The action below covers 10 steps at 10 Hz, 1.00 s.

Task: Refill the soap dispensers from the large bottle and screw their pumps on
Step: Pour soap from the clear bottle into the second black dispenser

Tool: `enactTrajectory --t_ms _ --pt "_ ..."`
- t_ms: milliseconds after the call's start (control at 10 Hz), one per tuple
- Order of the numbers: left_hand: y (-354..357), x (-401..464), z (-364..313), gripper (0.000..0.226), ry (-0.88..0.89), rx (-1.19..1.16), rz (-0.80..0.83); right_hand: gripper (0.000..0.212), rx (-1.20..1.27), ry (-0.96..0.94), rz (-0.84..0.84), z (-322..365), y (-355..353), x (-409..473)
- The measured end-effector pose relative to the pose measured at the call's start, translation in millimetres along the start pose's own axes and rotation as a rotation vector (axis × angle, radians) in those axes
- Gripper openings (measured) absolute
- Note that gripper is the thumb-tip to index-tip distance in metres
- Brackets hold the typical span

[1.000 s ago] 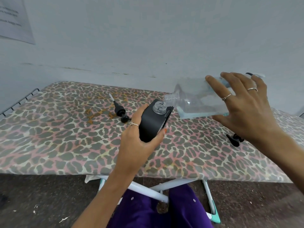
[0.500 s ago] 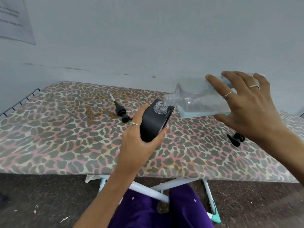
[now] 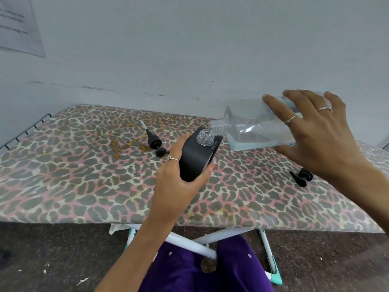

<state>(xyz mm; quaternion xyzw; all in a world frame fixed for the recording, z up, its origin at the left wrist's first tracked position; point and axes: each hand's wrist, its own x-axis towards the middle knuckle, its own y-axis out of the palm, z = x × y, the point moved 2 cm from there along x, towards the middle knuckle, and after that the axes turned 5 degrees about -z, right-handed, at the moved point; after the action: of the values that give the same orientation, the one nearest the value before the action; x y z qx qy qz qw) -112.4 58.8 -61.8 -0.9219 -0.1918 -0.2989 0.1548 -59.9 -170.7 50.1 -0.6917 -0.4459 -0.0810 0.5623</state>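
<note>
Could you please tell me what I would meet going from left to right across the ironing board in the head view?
Black pump with tube → left hand → black dispenser → large clear bottle → second black pump.

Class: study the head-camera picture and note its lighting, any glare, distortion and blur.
Head view: soft, even light with faint shadows; a small glint on the clear bottle; wide-angle bowing of the ironing board edge and wall line; the wall notice is too blurred to read.

- Left hand [image 3: 176, 182] grips black dispenser [image 3: 196, 157], tilted.
- Right hand [image 3: 311, 131] holds clear bottle [image 3: 252, 127], mouth at dispenser's opening; flow unclear.
- Two pumps [image 3: 154, 142] [image 3: 302, 177] on leopard-print board [image 3: 73, 175].
</note>
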Motion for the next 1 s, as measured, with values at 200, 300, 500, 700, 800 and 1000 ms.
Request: enactTrajectory --t_ms 200,300,500,700,800,1000 --pt "-0.7 -0.3 -2.4 0.069 -0.005 -0.005 -0.006 0.101 0.0 -0.001 0.002 -1.0 -1.1 1.1" --pt "-0.8 -0.6 -2.0 0.068 -0.012 0.001 -0.011 0.1 0.003 -0.001 -0.003 -1.1 -0.8 1.2" --pt "-0.8 -0.5 -5.0 0.068 -0.006 0.003 -0.013 0.098 0.001 -0.004 -0.015 -0.5 -2.3 1.2" --pt "-0.8 -0.5 -0.1 0.069 -0.014 0.02 -0.005 0.098 0.004 -0.006 -0.004 -0.5 -1.7 1.8" --pt "-0.7 -0.8 -1.1 0.068 -0.023 0.005 -0.006 0.098 0.005 -0.007 -0.002 -0.5 -1.4 1.9" --pt "-0.6 -0.8 -0.1 0.07 -0.028 0.013 -0.001 0.099 0.001 -0.008 -0.003 -0.2 -2.1 2.0"
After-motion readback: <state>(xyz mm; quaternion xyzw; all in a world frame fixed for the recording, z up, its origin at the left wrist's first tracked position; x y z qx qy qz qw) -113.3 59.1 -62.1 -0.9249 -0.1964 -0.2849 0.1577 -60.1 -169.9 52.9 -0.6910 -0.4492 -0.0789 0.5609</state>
